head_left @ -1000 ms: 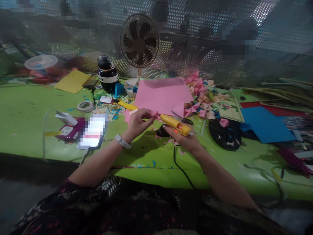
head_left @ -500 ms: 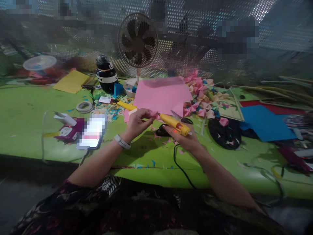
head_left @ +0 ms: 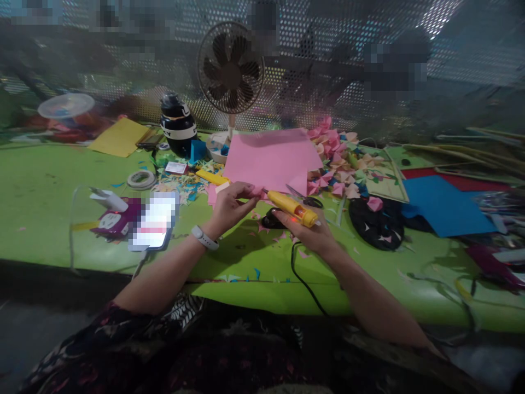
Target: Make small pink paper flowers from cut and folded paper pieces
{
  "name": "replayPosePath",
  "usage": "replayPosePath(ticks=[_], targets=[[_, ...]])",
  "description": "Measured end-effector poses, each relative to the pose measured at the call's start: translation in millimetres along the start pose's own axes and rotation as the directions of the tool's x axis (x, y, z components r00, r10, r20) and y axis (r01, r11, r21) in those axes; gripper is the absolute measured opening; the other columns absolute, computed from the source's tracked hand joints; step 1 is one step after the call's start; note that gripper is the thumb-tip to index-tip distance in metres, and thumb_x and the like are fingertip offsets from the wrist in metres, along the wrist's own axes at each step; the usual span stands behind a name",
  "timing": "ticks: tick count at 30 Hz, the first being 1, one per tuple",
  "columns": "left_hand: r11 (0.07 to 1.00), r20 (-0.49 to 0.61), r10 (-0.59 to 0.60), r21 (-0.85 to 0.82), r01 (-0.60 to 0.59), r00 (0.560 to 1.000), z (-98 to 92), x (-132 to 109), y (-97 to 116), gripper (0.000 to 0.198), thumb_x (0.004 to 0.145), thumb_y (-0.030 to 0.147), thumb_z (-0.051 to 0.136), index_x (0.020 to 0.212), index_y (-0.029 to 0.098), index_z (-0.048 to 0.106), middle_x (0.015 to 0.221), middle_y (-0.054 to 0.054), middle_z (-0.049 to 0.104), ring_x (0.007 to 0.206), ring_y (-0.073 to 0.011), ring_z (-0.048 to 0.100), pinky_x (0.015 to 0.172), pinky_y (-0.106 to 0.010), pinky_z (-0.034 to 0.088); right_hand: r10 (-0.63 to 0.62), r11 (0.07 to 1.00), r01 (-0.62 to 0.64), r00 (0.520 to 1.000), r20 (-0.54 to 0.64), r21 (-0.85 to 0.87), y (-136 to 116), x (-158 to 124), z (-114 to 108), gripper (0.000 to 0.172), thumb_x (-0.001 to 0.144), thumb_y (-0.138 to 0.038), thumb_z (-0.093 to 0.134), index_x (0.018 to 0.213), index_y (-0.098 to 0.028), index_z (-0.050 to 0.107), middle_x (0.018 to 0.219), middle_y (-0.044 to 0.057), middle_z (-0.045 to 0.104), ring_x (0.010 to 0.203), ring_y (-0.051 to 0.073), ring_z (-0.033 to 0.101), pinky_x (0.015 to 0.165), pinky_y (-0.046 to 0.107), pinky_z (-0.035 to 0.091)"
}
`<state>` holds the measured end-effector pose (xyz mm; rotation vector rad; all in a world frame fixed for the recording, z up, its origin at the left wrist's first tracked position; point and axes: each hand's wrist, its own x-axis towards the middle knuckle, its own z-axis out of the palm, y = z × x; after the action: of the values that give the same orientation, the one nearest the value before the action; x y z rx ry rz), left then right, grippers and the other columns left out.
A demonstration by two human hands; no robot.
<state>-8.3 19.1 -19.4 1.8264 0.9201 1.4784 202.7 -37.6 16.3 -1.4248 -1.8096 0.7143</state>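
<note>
My left hand [head_left: 233, 207], with a pale band on the wrist, pinches a small pink paper piece [head_left: 259, 192] between its fingertips. In my right hand [head_left: 309, 231] is a yellow glue gun [head_left: 292, 208] with a lit orange light. Its dark nozzle points left and meets or nearly meets the pink piece. Pink sheets [head_left: 268, 158] lie flat just beyond both hands. Scissors [head_left: 307, 200] rest behind the glue gun, partly hidden by it. Pink scraps are scattered below the hands.
Folded paper pieces [head_left: 338, 164] are heaped right of the pink sheets. A fan [head_left: 232, 71] and a black bottle [head_left: 179, 128] stand behind. Left are a glowing phone [head_left: 155, 221] and a tape roll [head_left: 141, 179]. Blue paper [head_left: 447, 205] and a black round pad [head_left: 377, 230] lie right.
</note>
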Motion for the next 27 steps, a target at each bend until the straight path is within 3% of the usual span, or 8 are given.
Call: replayPosePath(ticks=[8, 15, 21, 27], targets=[[1.0, -0.019, -0.012, 0.009, 0.012, 1.0, 0.1, 0.0, -1.4, 0.025, 0.083, 0.036, 0.074, 0.091, 0.014, 0.068, 0.09, -0.009, 0.072, 0.079, -0.0139, 0.071, 0.061, -0.019, 0.06, -0.005, 1.0, 0.005, 1.0, 0.002, -0.015, 2.4, -1.7, 1.8, 0.029, 0.086, -0.05, 0.066, 0.08, -0.021, 0.069, 0.061, 0.0, 0.054, 0.055, 0.015, 0.05, 0.049, 0.03, 0.038], [1.0, 0.009, -0.011, 0.004, 0.011, 1.0, 0.4, -0.4, -1.4, 0.025, 0.083, 0.036, 0.073, 0.092, 0.013, 0.068, 0.093, -0.01, 0.073, 0.083, -0.015, 0.072, 0.065, -0.021, 0.061, -0.008, 1.0, 0.008, 1.0, -0.002, -0.006, -1.6, -0.3, 1.8, 0.027, 0.085, -0.046, 0.066, 0.077, -0.02, 0.067, 0.065, 0.001, 0.057, 0.059, 0.016, 0.052, 0.053, 0.031, 0.042], [0.997, 0.002, -0.072, -0.017, 0.072, 0.997, 0.2, 0.2, -3.3, 0.029, 0.083, 0.042, 0.074, 0.089, 0.014, 0.066, 0.09, -0.009, 0.073, 0.081, -0.0157, 0.072, 0.064, -0.023, 0.062, -0.029, 0.999, 0.03, 0.999, 0.015, -0.039, 0.6, 0.1, 1.6, 0.032, 0.085, -0.048, 0.066, 0.07, -0.021, 0.062, 0.061, 0.0, 0.055, 0.055, 0.015, 0.05, 0.051, 0.032, 0.04], [0.994, 0.002, -0.099, -0.046, 0.099, 0.995, 1.0, 0.1, -2.7, 0.029, 0.082, 0.043, 0.074, 0.088, 0.015, 0.067, 0.088, -0.009, 0.073, 0.08, -0.0159, 0.072, 0.062, -0.022, 0.062, -0.03, 0.999, 0.031, 0.999, 0.027, -0.03, 1.0, 0.3, 0.8, 0.03, 0.085, -0.051, 0.065, 0.076, -0.022, 0.067, 0.066, 0.001, 0.06, 0.06, 0.017, 0.054, 0.055, 0.034, 0.045]])
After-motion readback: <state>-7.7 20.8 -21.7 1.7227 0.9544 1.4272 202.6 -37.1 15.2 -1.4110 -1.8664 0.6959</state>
